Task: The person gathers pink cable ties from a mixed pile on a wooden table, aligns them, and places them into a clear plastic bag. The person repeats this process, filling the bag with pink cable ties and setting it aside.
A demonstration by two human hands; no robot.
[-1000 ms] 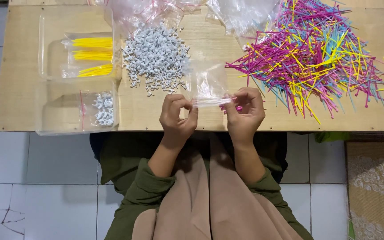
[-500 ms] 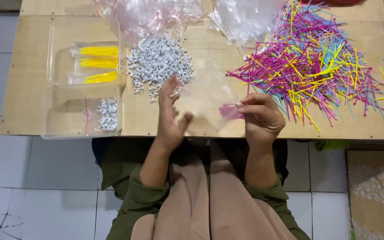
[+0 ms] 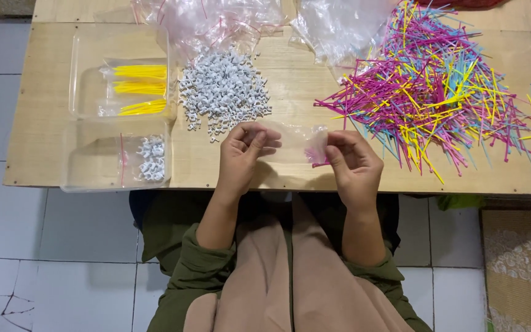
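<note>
Both my hands hold a small clear plastic bag [image 3: 296,142] flat above the front edge of the wooden table [image 3: 339,175]. My left hand [image 3: 245,154] pinches its left end, and my right hand [image 3: 351,163] pinches its right end, where pink sticks [image 3: 313,157] show inside the bag. A heap of small white clips [image 3: 224,92] lies just beyond my left hand. A big spread of pink, yellow and blue sticks [image 3: 437,92] lies beyond my right hand.
Two clear trays stand at the left: the far one [image 3: 87,86] holds bags of yellow sticks, the near one [image 3: 93,163] a bag of white clips. Crumpled clear bags [image 3: 216,21] pile up along the back. Tiled floor surrounds the table.
The bag has gone from being held upright by its top edge to lying stretched sideways between my hands. Pink sticks now show at its right end. My hands have moved apart.
</note>
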